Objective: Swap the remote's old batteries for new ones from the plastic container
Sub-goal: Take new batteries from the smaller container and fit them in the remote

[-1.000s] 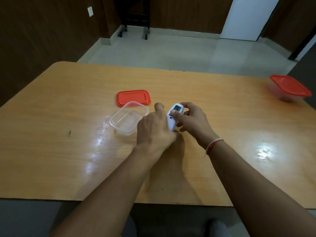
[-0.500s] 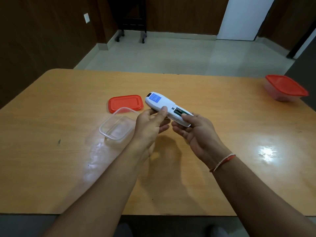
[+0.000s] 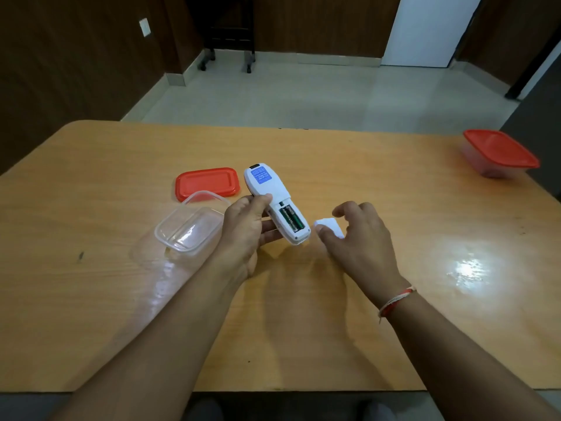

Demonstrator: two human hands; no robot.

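You've only got the one view here, a wide-angle cam on your head, looking forward and down over the near edge of the wooden table (image 3: 91, 299), so there's no second view for it to overlap with. It sits close above the table: your forearms run up from the bottom corners, your left hand (image 3: 243, 235) and right hand (image 3: 358, 238) land about mid-frame, and the table's edges bow from the lens. Past the table's far edge it takes in the pale floor (image 3: 288, 95), the dark wall panels (image 3: 76, 56) and a white door (image 3: 431, 28).
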